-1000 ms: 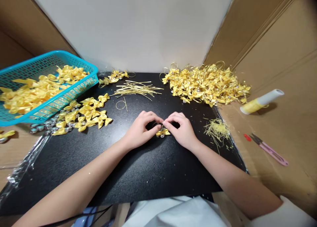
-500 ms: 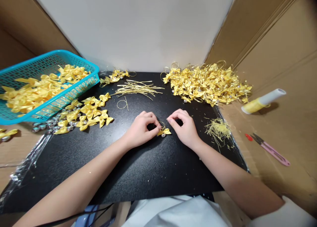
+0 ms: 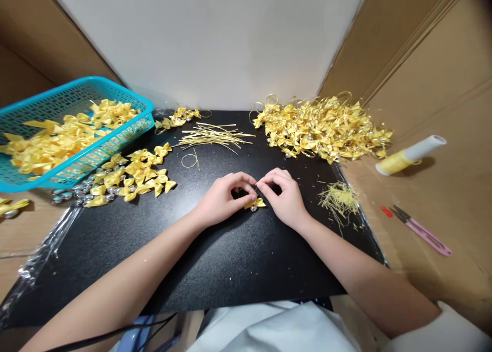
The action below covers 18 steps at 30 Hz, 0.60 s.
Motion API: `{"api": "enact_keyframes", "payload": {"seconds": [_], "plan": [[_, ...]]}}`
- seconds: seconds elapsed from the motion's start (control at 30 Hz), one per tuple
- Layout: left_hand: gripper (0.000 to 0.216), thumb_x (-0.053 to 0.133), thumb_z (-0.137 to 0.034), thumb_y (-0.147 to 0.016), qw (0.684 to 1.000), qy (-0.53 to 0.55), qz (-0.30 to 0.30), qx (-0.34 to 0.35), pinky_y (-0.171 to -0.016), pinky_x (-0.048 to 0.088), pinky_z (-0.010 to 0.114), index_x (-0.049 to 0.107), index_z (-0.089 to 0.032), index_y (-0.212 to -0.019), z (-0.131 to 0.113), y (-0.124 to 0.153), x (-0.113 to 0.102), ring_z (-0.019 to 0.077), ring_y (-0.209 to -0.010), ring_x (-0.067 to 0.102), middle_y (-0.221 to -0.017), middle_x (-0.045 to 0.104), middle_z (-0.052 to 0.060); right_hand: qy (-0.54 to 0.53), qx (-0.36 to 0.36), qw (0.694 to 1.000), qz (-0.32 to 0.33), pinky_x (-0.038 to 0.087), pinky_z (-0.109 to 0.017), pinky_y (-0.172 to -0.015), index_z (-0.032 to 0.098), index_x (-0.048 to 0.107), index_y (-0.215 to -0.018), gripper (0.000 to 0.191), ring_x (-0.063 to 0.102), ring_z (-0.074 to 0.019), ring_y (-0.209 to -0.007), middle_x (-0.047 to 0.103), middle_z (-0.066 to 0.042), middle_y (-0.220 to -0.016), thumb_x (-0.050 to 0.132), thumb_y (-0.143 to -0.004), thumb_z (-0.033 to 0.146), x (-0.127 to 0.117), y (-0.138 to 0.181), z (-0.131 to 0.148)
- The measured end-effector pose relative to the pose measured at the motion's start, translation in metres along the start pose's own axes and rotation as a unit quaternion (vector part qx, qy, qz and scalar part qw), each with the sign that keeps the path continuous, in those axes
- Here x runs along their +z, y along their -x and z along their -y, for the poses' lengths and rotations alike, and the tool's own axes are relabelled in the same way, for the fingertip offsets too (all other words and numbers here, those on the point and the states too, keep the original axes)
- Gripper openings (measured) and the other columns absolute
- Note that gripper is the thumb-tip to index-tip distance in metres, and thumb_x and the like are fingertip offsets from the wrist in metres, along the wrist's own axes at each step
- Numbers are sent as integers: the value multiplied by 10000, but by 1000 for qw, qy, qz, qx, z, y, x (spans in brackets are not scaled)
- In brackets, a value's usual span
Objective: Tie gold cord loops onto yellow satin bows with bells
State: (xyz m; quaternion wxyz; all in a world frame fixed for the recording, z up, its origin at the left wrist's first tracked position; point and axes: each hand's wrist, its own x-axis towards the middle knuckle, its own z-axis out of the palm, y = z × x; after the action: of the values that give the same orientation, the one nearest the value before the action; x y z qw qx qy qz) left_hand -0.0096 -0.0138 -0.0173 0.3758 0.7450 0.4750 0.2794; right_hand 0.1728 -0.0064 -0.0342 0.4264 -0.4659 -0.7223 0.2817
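A yellow ribbon bow (image 3: 260, 203) with a small silver bell (image 3: 253, 207) lies on the black board (image 3: 230, 260) between my hands. My left hand (image 3: 225, 198) is closed in a pinch on the thin gold cord of this bow, with its fingers partly covering the bow. Close against it, my right hand (image 3: 285, 194) pinches an end of the same cord, and the two sets of fingertips nearly meet just above the bow. Most of the cord is hidden by the fingers.
Left stands a turquoise basket (image 3: 90, 149) of bows, with belled bows (image 3: 142, 175) beside it. Cut gold cords (image 3: 215, 136) lie at the back. Looped bows (image 3: 323, 126) are heaped back right, near thread scraps (image 3: 340, 199), pink-handled snips (image 3: 426, 235) and a white tube (image 3: 423, 148).
My left fingertips have moved slightly right and up to meet the right ones, closing the gap between the hands. The cord loop that showed above the bow is now mostly hidden.
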Motion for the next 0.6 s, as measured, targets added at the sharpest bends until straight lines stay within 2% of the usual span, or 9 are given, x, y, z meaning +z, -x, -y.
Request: {"api": "enact_keyframes", "payload": {"seconds": [0.17, 0.6], "plan": [[197, 615, -296, -838, 999, 27, -7, -16, -777, 479, 320, 542, -194, -990, 4, -2, 3, 156, -740, 662, -834, 750, 22, -9, -6, 1000, -13, 442, -347, -770, 215, 652, -717, 140, 563, -180, -801, 645, -20, -782, 622, -854, 213, 0, -3, -2], [156, 561, -276, -858, 997, -72, 24, 18, -854, 426, 358, 558, -207, -998, 3, -2, -5, 174, -801, 629, -852, 752, 0, -23, 10, 997, -78, 446, -333, -748, 209, 611, -711, 166, 548, -173, -770, 631, -26, -771, 581, -870, 248, -5, -6, -9]]}}
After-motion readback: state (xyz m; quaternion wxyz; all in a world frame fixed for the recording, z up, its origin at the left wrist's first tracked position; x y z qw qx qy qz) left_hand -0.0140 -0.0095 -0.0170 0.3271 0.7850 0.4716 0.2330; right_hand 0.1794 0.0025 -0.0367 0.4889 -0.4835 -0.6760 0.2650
